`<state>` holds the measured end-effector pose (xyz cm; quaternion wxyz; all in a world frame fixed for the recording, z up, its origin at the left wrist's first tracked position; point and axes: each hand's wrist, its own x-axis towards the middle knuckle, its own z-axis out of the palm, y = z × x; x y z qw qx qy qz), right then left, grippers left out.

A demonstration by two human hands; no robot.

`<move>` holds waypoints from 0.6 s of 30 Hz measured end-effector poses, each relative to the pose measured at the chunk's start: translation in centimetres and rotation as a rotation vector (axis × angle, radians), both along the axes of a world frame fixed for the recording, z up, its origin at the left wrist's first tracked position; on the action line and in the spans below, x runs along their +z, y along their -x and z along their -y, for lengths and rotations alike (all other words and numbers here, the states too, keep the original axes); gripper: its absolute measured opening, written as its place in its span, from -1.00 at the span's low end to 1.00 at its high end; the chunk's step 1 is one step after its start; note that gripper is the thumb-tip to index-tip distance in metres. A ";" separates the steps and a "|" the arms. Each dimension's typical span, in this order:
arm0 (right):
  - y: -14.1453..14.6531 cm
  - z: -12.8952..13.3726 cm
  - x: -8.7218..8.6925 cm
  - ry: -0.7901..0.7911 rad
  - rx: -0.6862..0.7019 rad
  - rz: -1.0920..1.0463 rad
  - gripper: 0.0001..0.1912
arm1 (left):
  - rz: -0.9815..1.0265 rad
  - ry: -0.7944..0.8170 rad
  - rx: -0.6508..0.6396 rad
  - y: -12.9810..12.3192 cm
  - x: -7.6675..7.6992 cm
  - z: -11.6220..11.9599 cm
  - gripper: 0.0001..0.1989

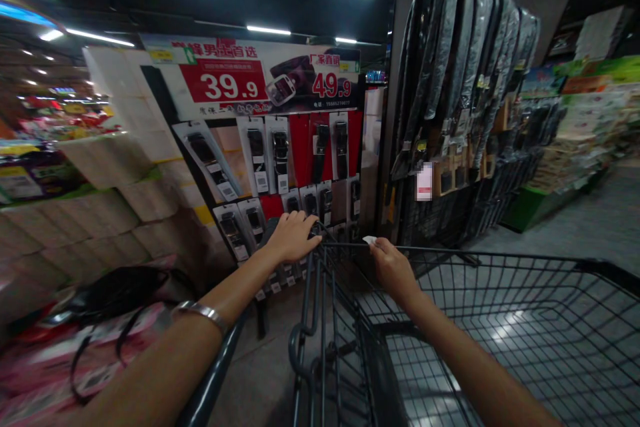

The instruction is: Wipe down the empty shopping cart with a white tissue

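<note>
My left hand [294, 237] is closed over the near corner of a dark wire shopping cart [520, 257], where the handle meets the frame. A silver bracelet [203, 310] circles that wrist. Over the cart's side rim, my right hand [395, 272] pinches a small crumpled white tissue [369, 240] between thumb and fingers. Whether this hand also touches the rim I cannot tell. The visible part of the wire basket shows the floor through its mesh.
Ahead stands a rack of packaged belts [280, 153] under a price sign [265, 77]. More belts in plastic sleeves [465, 47] hang on the right. Stacked paper packs [75, 220] and pink packages [45, 367] line the left. Grey floor [590, 207] shows at the right.
</note>
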<state>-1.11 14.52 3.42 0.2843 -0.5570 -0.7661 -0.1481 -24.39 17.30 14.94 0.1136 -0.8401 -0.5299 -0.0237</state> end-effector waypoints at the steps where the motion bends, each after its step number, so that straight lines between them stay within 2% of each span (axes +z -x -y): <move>1: -0.7 0.1 0.1 -0.014 -0.020 0.013 -0.71 | -0.003 -0.001 0.002 0.0 0.0 0.0 -0.56; 5: -1.1 0.6 1.1 -0.097 -0.036 -0.011 -0.72 | -0.007 -0.017 0.002 -0.1 0.0 0.0 -0.56; 9: 1.7 0.9 1.5 -0.162 0.170 -0.107 -0.71 | -0.002 -0.022 0.006 -0.1 0.0 0.1 -0.57; 12: 3.8 0.4 0.3 -0.156 0.264 -0.104 -0.72 | 0.003 -0.022 0.004 0.0 -0.1 0.0 -0.57; 18: 5.4 -1.3 -4.0 -0.169 0.206 -0.144 -0.71 | -0.002 -0.033 0.013 0.0 -0.3 -0.2 -0.56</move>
